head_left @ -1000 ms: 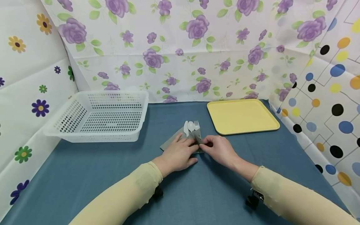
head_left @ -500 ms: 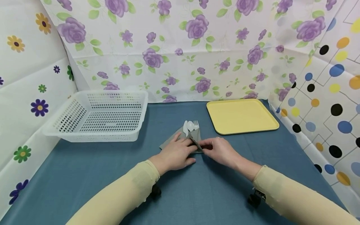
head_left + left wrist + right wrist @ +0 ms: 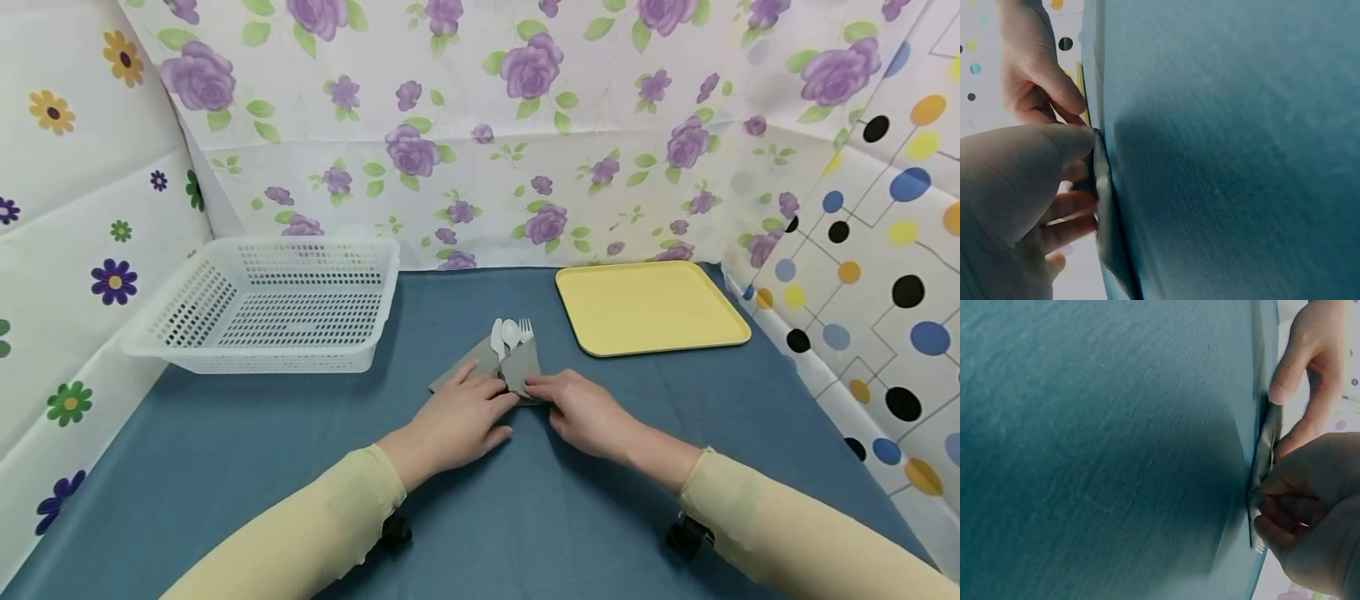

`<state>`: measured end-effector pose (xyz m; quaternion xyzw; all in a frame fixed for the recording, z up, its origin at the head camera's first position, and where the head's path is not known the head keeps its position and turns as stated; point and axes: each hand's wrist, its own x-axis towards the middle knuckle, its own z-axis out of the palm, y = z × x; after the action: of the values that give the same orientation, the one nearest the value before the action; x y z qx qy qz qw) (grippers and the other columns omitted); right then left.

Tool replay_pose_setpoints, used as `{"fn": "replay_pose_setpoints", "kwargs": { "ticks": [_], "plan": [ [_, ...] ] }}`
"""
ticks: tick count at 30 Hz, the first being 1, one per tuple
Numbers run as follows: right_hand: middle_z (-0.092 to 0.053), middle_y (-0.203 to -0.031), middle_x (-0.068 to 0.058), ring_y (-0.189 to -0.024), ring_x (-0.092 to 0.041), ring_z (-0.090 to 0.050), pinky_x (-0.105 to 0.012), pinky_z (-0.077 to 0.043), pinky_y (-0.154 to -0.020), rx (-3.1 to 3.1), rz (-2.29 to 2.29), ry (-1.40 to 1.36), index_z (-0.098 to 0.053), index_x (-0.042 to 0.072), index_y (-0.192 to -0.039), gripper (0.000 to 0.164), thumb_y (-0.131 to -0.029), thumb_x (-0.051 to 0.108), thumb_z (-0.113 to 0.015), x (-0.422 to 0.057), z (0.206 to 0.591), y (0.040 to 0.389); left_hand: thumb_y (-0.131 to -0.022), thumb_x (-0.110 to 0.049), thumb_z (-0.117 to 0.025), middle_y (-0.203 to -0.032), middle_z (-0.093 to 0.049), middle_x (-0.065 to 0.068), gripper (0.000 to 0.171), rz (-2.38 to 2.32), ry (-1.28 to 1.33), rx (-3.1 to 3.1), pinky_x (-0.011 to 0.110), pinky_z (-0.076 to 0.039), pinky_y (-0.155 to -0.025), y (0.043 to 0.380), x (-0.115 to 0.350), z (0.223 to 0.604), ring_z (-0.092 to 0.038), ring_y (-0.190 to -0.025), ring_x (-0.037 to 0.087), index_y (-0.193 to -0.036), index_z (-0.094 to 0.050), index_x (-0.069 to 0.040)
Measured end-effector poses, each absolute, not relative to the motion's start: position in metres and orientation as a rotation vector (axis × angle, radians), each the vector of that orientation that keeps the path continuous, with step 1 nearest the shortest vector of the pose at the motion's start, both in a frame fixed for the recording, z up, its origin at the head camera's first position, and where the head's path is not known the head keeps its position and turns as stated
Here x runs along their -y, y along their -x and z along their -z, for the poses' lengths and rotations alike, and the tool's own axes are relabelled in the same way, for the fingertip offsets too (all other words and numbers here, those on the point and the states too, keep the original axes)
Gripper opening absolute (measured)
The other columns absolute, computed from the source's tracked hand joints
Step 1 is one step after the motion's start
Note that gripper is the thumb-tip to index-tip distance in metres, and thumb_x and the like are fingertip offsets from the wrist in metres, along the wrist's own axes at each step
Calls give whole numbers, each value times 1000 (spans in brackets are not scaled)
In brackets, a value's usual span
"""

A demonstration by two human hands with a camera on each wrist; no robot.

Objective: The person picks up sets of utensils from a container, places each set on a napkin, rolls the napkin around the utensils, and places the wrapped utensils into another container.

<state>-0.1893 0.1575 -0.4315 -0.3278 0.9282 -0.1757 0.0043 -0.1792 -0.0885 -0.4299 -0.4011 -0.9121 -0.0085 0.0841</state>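
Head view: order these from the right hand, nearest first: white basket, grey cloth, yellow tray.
1. Grey cloth: touching the right hand.
2. Yellow tray: beyond that hand, back right.
3. White basket: back left, farthest.

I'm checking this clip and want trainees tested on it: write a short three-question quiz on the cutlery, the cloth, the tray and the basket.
1. Which utensil lies between the knife and the fork?
2. True or false: in the head view, the tray lies left of the basket.
3. What do the left hand and the right hand both touch?
A. the basket
B. the cloth
C. the tray

Key:
1. The spoon.
2. False; it lies to the right.
3. B.
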Motion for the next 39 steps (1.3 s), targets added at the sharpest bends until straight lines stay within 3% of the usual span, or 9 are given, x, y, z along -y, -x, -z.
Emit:
{"fn": "replay_pose_setpoints", "kwargs": {
  "ticks": [5,11,17,30,39],
  "plan": [
    [-63,-155,-19,-128,-38,-66,-49,-60,-97,-2937,492,1080,-70,-4,-143,44,-100,-13,-64,-157,434,186,-106,-34,-77,-121,-69,6,25,55,1132,2587,50,-37,-127,173,91,428,-66,-117,26,-121,-77,-14],
    [-62,-155,-20,-128,-37,-65,-49,-60,-98,-2940,505,1089,-68,-4,-146,46,-100,-11,-65,-156,436,185,-107,-38,-76,-150,-65,11,53,7,1243,2574,51,-31,-131,172,89,431,-59,-143,29,-150,-66,-7],
    [-60,-158,-22,-131,-39,-63,-49,-59,-99,-2925,456,1092,-67,-5,-146,45,-101,-9,-66,-155,436,184,-109,-44,-72,-162,-57,14,68,-5,1264,2747,49,-27,-133,174,93,436,-51,-153,29,-160,-55,-3],
    [-52,-165,-22,-154,-42,-47,-54,-46,-121,-2881,185,1393,-55,-5,-158,55,-107,8,-72,-180,435,177,-111,-54,-63,-170,-46,17,74,-44,1302,2854,46,-22,-134,179,93,433,-44,-158,29,-165,-49,-5],
    [-45,-171,-17,-160,-39,-40,-56,-43,-123,-2825,166,1393,-48,0,-165,61,-111,20,-70,-196,438,178,-112,-54,-61,-171,-44,17,72,-74,1307,2881,46,-19,-135,180,91,431,-42,-159,30,-167,-49,-10]
  ]
}}
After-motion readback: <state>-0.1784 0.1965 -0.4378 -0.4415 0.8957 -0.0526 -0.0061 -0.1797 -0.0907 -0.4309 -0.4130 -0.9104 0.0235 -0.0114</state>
